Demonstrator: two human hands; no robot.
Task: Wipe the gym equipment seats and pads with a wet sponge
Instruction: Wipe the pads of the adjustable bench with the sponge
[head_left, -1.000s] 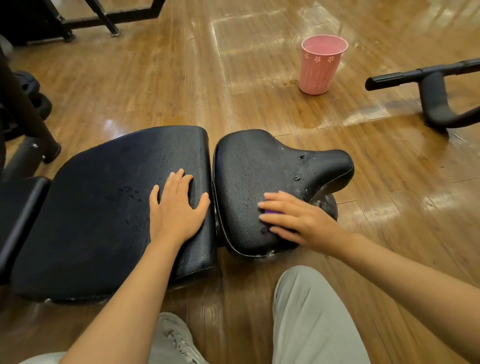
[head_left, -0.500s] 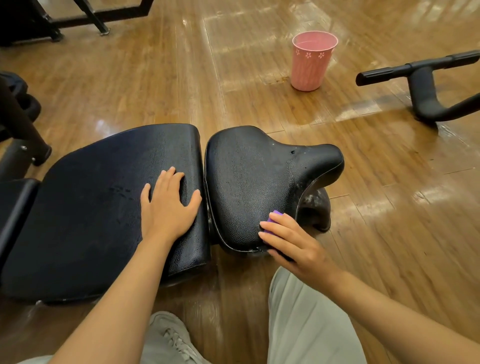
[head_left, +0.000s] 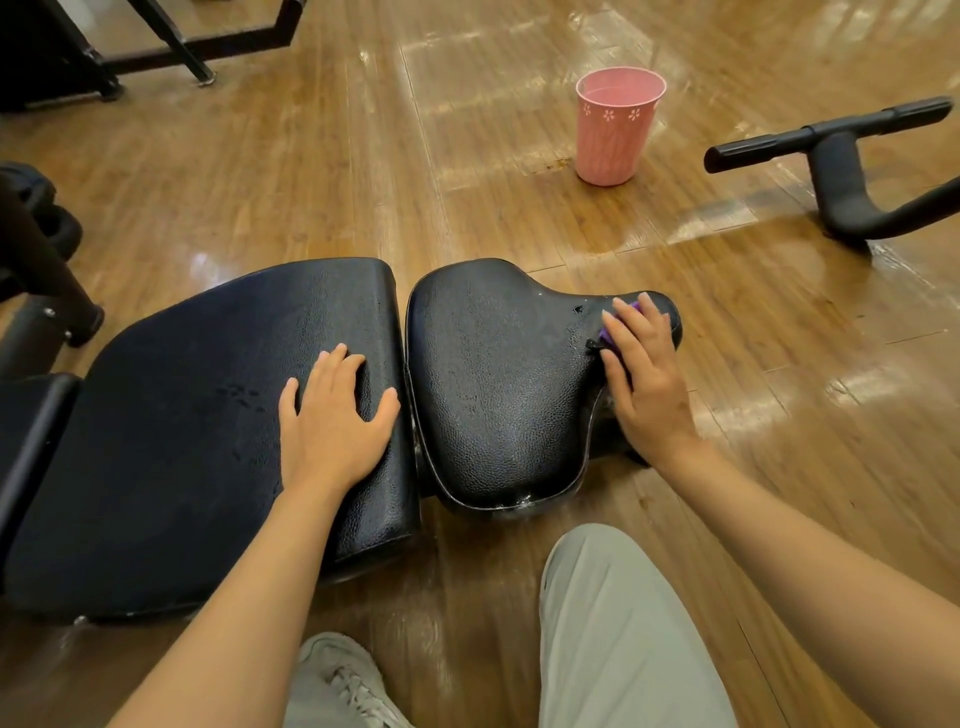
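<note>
Your right hand (head_left: 644, 374) presses the purple sponge (head_left: 621, 322) on the seat (head_left: 498, 374) nose, which points right; your left hand (head_left: 332, 421) lies flat, fingers released, on the pad (head_left: 182, 415).

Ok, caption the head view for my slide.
Right hand presses a purple sponge onto the black padded seat's narrow nose while the left hand rests flat on the adjoining black back pad.

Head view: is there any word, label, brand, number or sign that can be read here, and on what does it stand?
None can be read.
Pink cup: only a band of white flower shapes under the rim, no letters.
Black seat and back pad: plain grained cover, no label showing.
Purple sponge under the right hand: mostly hidden, no print seen.
Shoe: no logo visible.
</note>
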